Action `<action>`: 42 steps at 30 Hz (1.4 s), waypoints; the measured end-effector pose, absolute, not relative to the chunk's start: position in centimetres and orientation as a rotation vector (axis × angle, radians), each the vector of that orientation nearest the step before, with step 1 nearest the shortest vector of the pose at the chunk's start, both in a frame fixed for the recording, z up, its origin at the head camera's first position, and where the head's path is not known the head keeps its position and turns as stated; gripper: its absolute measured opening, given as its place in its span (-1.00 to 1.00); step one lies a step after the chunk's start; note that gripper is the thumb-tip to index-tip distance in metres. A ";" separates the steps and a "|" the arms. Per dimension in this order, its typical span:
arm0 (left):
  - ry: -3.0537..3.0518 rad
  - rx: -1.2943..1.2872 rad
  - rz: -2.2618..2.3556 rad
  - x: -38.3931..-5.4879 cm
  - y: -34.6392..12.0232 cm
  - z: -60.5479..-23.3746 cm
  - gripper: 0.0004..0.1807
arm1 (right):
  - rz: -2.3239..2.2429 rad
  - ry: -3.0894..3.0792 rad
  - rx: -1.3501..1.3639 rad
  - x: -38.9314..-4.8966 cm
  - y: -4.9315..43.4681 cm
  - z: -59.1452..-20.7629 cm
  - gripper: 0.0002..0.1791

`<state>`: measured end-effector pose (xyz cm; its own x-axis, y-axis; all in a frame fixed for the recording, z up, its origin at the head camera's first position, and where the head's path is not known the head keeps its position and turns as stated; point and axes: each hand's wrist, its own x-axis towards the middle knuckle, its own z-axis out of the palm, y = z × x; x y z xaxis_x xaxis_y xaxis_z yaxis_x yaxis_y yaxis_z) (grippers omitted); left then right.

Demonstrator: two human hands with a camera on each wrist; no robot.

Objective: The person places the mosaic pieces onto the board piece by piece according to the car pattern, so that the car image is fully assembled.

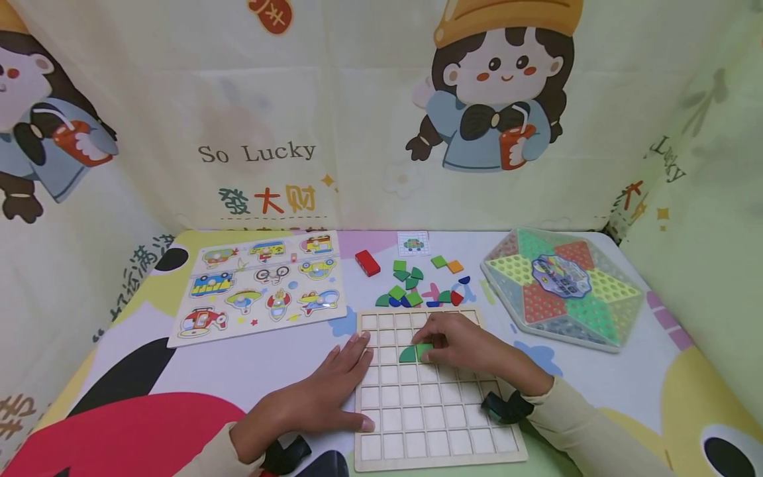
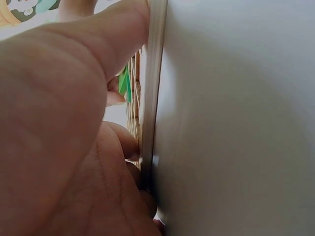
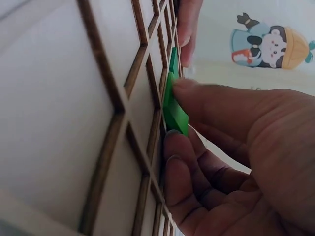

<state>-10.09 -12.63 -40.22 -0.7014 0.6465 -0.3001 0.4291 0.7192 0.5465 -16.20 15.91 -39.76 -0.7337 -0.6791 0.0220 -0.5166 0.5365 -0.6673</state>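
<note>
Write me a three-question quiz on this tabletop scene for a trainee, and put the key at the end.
1. Open question: what does the right hand pinch above the wooden grid?
2. Multiple choice: in the head view, which piece shows just left of the pinched one?
(a) a red block
(b) a dark green quarter-circle piece
(c) an orange tile
3. True or false: in the head view, the left hand lies at the left edge of the grid.

Key:
1. A bright green tile.
2. b
3. True
</note>
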 end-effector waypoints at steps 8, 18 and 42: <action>2.455 0.839 0.600 -10.1 -12.5 -40.1 0.15 | -0.955 2.550 -0.990 -16.2 15.9 -39.6 -0.81; 2.457 0.849 0.616 -10.1 -12.6 -40.2 0.15 | -0.970 2.543 -1.019 -16.4 16.0 -39.6 -0.85; 2.453 0.842 0.619 -10.1 -12.7 -40.6 0.17 | -1.184 2.627 -0.926 -17.4 17.8 -39.1 -0.83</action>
<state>-10.09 -12.73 -40.61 -0.7007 0.6553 -0.2821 0.4429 0.7096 0.5481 -17.42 17.78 -39.10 -0.8069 -0.5740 0.1394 -0.4846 0.5084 -0.7119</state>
